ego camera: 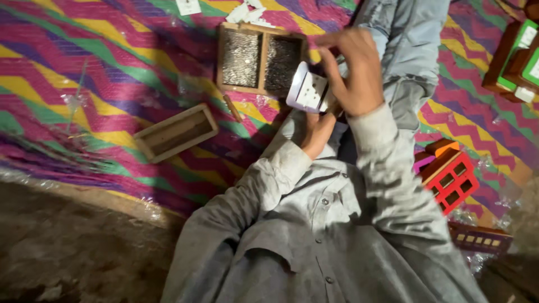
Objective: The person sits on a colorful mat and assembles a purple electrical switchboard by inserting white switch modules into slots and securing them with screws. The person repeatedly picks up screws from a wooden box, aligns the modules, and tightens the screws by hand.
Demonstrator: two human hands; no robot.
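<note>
I sit on a bright zigzag mat. My left hand (318, 130) holds a small white card (307, 91) from below; the card has a few dark dots on it. My right hand (352, 70) is over the card's right side, fingers curled and pinching at its edge; whether it holds something small I cannot tell. Just beyond the card stands a wooden two-compartment box (224, 56) filled with many thin metallic pins or needles.
An empty narrow wooden tray (176, 132) lies to the left on the mat (84, 56). A small wooden stick (232, 108) lies by the box. Red and orange boxes (449, 174) sit at the right, green and brown boxes (516, 56) at the far right. Bare ground lies at the lower left.
</note>
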